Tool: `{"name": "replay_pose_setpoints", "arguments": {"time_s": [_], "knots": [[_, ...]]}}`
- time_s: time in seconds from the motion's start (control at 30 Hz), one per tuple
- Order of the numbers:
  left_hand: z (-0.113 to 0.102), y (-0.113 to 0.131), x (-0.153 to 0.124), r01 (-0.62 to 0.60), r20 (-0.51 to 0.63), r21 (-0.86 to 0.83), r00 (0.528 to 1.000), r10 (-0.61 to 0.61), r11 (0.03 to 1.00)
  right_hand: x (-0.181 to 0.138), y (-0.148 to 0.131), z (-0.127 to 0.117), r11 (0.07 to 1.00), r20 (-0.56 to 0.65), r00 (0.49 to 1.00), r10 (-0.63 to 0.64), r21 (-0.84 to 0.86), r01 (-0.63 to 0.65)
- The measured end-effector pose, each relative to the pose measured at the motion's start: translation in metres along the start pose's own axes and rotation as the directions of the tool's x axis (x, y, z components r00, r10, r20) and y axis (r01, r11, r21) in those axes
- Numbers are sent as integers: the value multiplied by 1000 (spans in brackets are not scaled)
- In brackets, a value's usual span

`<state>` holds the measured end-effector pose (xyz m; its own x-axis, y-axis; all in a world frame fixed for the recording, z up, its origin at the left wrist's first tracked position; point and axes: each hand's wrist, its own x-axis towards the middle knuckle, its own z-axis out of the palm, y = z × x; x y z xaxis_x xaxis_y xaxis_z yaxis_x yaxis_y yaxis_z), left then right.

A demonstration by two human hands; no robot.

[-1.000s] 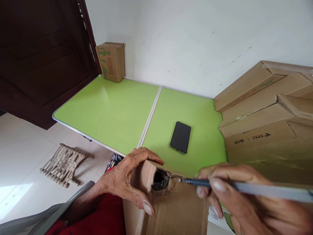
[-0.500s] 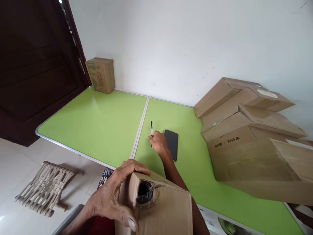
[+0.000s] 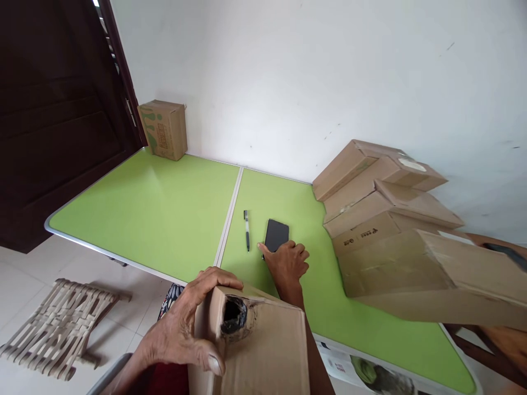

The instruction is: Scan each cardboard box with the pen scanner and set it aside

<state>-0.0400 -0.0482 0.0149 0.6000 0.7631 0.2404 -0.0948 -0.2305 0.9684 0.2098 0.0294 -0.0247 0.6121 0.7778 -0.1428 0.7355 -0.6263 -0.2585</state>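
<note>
My left hand (image 3: pixel 185 323) grips the top left edge of a brown cardboard box (image 3: pixel 267 351) close in front of me, fingers over the top and thumb along its side. Near that edge the box has a dark-rimmed hole (image 3: pixel 234 315). Beyond the box, my right hand (image 3: pixel 286 266) lies over the near end of a black smartphone (image 3: pixel 276 235), which is flat on the green table (image 3: pixel 177 214). Its thumb is at the phone's left edge and its fingers are spread past the right edge. A pen (image 3: pixel 247 230) lies left of the phone.
Several cardboard boxes (image 3: pixel 391 241) are stacked at the right. A smaller printed carton (image 3: pixel 164 131) stands at the far left corner by the wall (image 3: pixel 280 77). A woven stool (image 3: pixel 61 323) is on the floor, and a dark door (image 3: pixel 57 109) is at the left.
My right hand has moved right from the pen to the phone, leaving the pen on the table. My left hand keeps its grip on the box. The view has shifted slightly.
</note>
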Motion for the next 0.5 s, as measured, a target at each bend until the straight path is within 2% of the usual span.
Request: {"name": "replay_pose_setpoints", "arguments": {"time_s": [0.2, 0.33, 0.4, 0.5], "knots": [[0, 1, -1, 0, 9, 4, 1000, 0, 1000, 13, 11, 1, 984, 77, 994, 77, 156, -88], [1, 3, -3, 22, -10, 0, 1000, -22, 1000, 20, 25, 6, 931, 139, 989, 41, 355, -88], [1, 4, -4, 32, -4, -2, 999, -32, 999, 19, 35, 11, 866, 192, 981, -16, 494, -83], [-1, 3, -7, 51, -8, 6, 999, -51, 999, 11, 52, 19, 683, 269, 956, -120, 721, -117]]}}
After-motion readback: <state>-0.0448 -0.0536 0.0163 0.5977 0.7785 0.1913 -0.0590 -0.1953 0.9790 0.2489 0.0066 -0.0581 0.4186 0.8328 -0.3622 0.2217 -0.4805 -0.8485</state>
